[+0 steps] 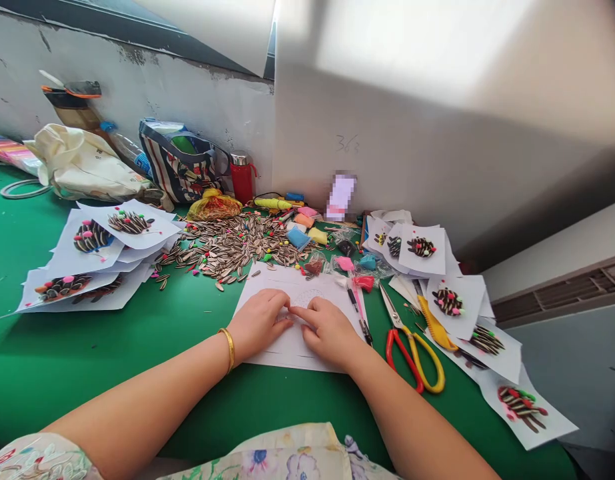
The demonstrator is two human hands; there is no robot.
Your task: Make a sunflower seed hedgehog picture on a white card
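Both my hands rest over a white paper sheet (272, 277) with a faint line drawing (310, 294) on it, partly covered by my fingers. My left hand (260, 325), with a gold bangle (228, 350) at the wrist, has its fingers curled inward. Anything small between them is hidden. My right hand (332, 331) points its index finger at the left fingertips and seems to touch them; its thumb stands apart and nothing shows in its grasp. On the sheet's right side, beside my right hand, lies a black pen (356, 307).
Striped sunflower seeds (232, 243) are heaped behind the sheet, near clay packets (298, 238). Scissors (412, 347) and a yellow-handled tool (434, 323) lie right. Seed-decorated papers are stacked left (112, 297) and right (554, 403). A phone (341, 197) and red flask (242, 180) stand behind.
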